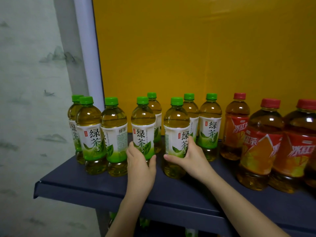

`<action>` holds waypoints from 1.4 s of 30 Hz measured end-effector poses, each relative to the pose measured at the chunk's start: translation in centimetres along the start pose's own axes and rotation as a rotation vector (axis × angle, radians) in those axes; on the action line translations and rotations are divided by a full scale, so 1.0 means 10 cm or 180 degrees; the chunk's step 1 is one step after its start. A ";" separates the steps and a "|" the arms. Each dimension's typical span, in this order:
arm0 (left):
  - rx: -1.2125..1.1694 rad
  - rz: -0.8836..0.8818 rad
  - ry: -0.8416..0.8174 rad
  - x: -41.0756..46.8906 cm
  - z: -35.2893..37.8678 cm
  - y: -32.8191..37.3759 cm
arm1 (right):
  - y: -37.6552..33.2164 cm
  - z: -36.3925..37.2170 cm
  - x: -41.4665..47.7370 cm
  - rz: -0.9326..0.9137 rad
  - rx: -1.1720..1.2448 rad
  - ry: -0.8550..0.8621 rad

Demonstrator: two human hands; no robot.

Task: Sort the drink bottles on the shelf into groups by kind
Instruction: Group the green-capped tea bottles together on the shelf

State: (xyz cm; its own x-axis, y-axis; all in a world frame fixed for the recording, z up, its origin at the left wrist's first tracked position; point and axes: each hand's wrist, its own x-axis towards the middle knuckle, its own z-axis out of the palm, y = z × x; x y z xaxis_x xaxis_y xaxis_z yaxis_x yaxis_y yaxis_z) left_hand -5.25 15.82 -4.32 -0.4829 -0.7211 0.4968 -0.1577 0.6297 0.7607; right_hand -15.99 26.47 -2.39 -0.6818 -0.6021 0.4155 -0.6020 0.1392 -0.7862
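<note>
Several green-capped green tea bottles stand on the left and middle of the dark blue shelf (102, 183). My left hand (141, 165) grips the lower part of one front green tea bottle (143, 124). My right hand (189, 156) grips the neighbouring front green tea bottle (176, 127), fingers round its label. Three red-capped iced red tea bottles (261, 144) stand together at the right. Both held bottles are upright, and their bases are hidden or close to the shelf.
A yellow back panel (205, 57) closes the shelf behind the bottles. A white upright post (89, 53) and patterned wallpaper (29, 100) are at the left. More green-labelled bottles show dimly on the lower shelf (144, 223).
</note>
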 end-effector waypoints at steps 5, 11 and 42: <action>-0.0362 -0.0142 -0.0138 0.12 0.02 -0.06 | 0.02 -0.13 -0.10 0.0035 -0.0230 0.0311; -0.0542 0.0047 -0.0277 0.18 0.02 -0.11 | 0.08 -0.37 -0.30 0.0035 -0.0503 0.0722; -0.1418 0.0475 -0.1634 0.14 0.45 0.15 | 0.38 -0.58 -0.61 -0.0011 -0.0737 0.0940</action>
State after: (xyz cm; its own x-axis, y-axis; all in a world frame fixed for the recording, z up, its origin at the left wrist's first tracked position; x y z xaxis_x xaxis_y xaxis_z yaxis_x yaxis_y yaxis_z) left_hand -9.99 17.09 -4.33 -0.8355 -0.3389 0.4326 0.2576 0.4538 0.8531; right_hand -16.57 35.21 -5.28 -0.7497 -0.3550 0.5585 -0.6595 0.3321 -0.6743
